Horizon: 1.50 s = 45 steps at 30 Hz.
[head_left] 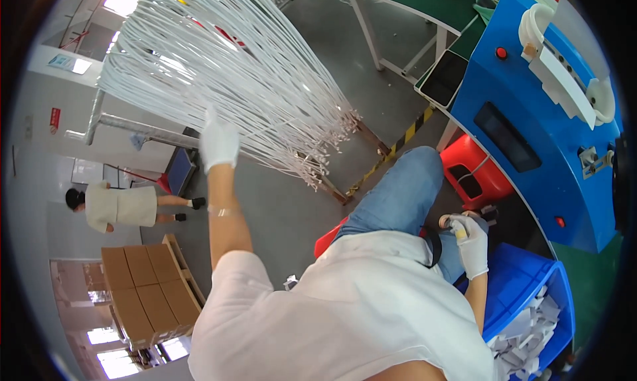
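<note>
A large bundle of long white cables [219,69] hangs over a metal rack, their many loose ends bunched at the right. My left hand [220,142], in a white glove, reaches out to the bundle's near side. Its fingers look stretched out, and their tips blend into the white cables, so contact is hard to make out. In front of my right thigh, my right hand [472,247], also gloved in white, has its fingers curled closed. Whatever lies between those fingers is too small to name.
At right stands a blue machine [531,149] with red buttons and a white curved fixture. Beneath it are a red stool [474,172] and a blue bin [511,281] holding white scraps. Stacked cartons [142,288] and another person [123,207] are at left.
</note>
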Motion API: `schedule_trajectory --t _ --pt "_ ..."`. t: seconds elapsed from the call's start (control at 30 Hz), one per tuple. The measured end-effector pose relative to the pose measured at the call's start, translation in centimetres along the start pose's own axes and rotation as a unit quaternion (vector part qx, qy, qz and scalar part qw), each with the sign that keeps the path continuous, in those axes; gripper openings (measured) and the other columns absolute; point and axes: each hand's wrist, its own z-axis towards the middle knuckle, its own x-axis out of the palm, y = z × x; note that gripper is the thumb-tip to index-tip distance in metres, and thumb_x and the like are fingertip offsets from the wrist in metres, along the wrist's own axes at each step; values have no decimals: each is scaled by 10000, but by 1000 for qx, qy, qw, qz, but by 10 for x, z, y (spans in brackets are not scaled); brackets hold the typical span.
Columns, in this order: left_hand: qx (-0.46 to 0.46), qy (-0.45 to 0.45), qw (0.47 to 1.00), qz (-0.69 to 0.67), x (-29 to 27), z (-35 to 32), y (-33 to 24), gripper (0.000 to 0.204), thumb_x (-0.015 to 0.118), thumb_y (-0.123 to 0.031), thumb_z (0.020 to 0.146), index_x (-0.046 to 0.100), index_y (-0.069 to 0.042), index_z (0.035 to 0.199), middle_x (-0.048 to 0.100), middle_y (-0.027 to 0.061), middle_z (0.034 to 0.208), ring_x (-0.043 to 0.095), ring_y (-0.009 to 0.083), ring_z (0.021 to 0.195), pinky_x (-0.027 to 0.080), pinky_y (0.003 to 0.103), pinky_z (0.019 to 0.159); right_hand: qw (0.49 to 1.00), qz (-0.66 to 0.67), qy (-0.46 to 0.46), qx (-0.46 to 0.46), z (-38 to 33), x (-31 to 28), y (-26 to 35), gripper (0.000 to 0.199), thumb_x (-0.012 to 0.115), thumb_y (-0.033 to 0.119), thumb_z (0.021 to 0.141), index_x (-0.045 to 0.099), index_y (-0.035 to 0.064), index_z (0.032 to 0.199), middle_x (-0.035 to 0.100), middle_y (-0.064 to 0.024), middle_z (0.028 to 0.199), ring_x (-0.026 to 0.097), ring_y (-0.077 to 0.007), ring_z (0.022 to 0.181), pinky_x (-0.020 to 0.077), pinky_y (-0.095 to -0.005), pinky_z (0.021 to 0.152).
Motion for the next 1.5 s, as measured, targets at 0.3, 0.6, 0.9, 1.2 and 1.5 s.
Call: schedule_trajectory --t 0.3,0.6,0.9,1.2,1.5 --pt "111 426 803 -402 50 -57 -5 241 625 -224 865 681 -33 1000 681 115 984 623 197 931 459 320 875 998 -56 4 -35 20 29 56 166 601 102 866 662 -1 983 673 -141 916 639 -250 824 485 -299 773" --pt "-151 574 374 -713 156 -128 168 393 424 -315 956 671 -40 822 664 215 840 641 381 784 497 497 689 997 18 33 63 21 17 46 189 592 137 881 665 11 1001 674 -146 949 638 -238 857 485 -296 772" --pt "-106 708 571 -400 44 -136 145 345 515 -278 921 676 15 836 675 137 780 639 202 675 496 333 590 997 7 70 37 56 29 47 192 592 147 874 656 10 992 664 -150 954 632 -282 890 482 -317 787" --pt "-18 557 780 286 23 -56 95 738 702 -556 688 614 29 1129 602 211 1176 584 342 1092 479 381 899 987 -113 66 -95 57 39 34 192 593 124 869 660 -4 995 675 -157 916 652 -228 824 506 -313 745" --pt "264 -274 916 -129 -154 169 -136 432 477 -454 901 667 -106 1073 654 139 1061 611 317 987 452 389 896 996 -61 56 -25 36 35 22 194 591 120 878 664 -19 992 685 -134 893 662 -197 724 534 -291 696"
